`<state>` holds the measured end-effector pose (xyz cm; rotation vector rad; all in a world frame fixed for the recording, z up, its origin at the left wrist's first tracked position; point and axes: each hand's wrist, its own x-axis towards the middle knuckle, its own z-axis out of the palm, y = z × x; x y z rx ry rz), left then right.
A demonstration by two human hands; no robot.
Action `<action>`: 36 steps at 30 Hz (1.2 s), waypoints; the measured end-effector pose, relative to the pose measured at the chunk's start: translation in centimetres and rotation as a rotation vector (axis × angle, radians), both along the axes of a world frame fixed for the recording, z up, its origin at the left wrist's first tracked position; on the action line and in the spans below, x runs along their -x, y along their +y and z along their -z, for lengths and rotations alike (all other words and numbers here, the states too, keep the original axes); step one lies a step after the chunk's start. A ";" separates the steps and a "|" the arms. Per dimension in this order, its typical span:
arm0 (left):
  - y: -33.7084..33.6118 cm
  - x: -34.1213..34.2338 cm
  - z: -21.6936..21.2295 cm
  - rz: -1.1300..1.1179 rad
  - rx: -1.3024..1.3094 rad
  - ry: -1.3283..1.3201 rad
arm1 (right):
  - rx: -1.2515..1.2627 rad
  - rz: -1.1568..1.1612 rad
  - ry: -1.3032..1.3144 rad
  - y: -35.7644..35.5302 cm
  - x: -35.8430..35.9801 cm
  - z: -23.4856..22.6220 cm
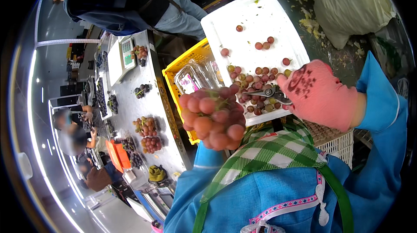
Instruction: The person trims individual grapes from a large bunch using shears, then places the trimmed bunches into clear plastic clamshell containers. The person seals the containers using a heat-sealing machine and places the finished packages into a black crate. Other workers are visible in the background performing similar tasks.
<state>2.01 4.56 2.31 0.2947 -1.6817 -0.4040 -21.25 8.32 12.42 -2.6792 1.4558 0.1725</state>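
While pink-gloved right grip is closed round snips, bunch lies left of it, just beyond blade tips; contact cannot be told. Snips: metal, long axis roughly crosswise, aimed at bunch. Left grip out of sight, apparently behind bunch, state untellable; blue left sleeve nearer bunch. Bunch: round, smooth, reddish berries, tightly packed. Left of right grip: loose grapes in shallow, white, foam-like tray.

Bright strip light at left, bent edges, black corners
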 end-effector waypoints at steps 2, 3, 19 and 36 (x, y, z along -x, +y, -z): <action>0.9 -0.1 -2.0 0.157 -0.336 0.105 | -0.144 0.076 -0.336 0.1 0.8 -0.1; 1.4 -0.3 -3.3 0.253 -0.500 0.182 | -0.260 0.090 -0.407 -0.1 0.8 0.1; 3.3 -1.0 -4.4 0.197 -1.161 0.472 | -0.920 0.362 -0.891 0.9 -3.9 4.2; 4.3 0.1 -5.9 0.065 -1.285 0.645 | -0.722 0.383 -0.901 1.5 -4.4 5.4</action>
